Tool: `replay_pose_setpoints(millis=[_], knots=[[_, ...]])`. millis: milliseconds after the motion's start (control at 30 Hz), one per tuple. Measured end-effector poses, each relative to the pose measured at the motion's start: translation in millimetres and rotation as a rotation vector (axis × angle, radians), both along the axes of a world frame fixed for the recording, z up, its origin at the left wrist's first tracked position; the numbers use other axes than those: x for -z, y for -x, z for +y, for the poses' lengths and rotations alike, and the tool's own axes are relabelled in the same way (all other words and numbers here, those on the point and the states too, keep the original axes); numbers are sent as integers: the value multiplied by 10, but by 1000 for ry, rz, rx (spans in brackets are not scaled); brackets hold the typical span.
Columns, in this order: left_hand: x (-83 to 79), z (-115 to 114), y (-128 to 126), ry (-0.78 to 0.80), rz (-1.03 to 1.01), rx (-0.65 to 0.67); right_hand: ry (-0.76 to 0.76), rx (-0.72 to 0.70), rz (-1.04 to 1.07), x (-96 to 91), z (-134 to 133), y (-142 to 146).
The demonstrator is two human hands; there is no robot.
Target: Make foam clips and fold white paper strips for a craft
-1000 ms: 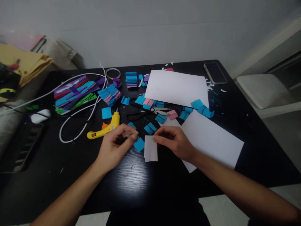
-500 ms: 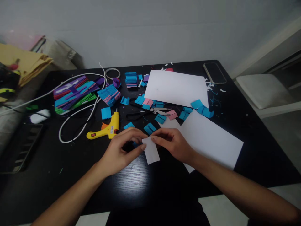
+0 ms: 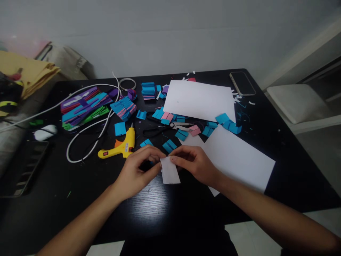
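Observation:
Both my hands meet over the near middle of a black table [image 3: 149,209]. My left hand [image 3: 137,170] and my right hand [image 3: 195,163] each pinch the top edge of a small white paper piece [image 3: 169,171], which hangs between them just above the tabletop. A bit of blue paper [image 3: 151,163] shows under my left fingers; whether they hold it I cannot tell. A yellow glue gun [image 3: 119,147] lies just beyond my left hand.
Black-handled scissors [image 3: 170,126] lie among several folded blue and pink paper pieces [image 3: 183,126]. Two white sheets [image 3: 199,99] [image 3: 237,156] sit right of centre, a phone [image 3: 242,83] at the far right, coloured paper stacks [image 3: 85,106], a white cable [image 3: 87,142] and a tape roll [image 3: 127,83] at left.
My left hand moved right and joined my right hand on the white paper piece. The blue square that lay between the hands is now mostly hidden under my left fingers.

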State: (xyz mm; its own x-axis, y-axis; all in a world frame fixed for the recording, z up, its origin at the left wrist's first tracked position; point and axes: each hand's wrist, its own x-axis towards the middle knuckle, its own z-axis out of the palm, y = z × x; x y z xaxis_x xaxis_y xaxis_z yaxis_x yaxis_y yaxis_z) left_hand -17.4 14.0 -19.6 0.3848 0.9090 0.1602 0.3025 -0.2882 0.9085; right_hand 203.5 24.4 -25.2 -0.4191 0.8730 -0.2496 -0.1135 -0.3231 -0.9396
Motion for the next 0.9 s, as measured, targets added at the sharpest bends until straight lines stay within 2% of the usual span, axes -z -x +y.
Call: replay_pose_setpoints(millis=[133,300,400,533,633,733,833,900], knots=[[26,6,-25,-42,11,-105,-44,-15,46,-7,-8,3],[67,-12,-50,8,-43,-181,-158,38,-51,14,-48,9],[81,-40,-71,66,-88,-204,-294,92,-124,42,-68,18],[61,-73,-93,71,-121,-202,-558,145,-214,54,-78,14],[22,-75,-95,-9,-76,-210,-707,160,-260,40,-79,4],[-9,-69,-85,-137,-5,-187,-794,190,-291,22,-78,1],[-14,-79,-73,-186,7,-180,-835,213,-300,5,-79,6],[-6,-96,-71,-163,19,-190,-805,208,-312,-8,-87,12]])
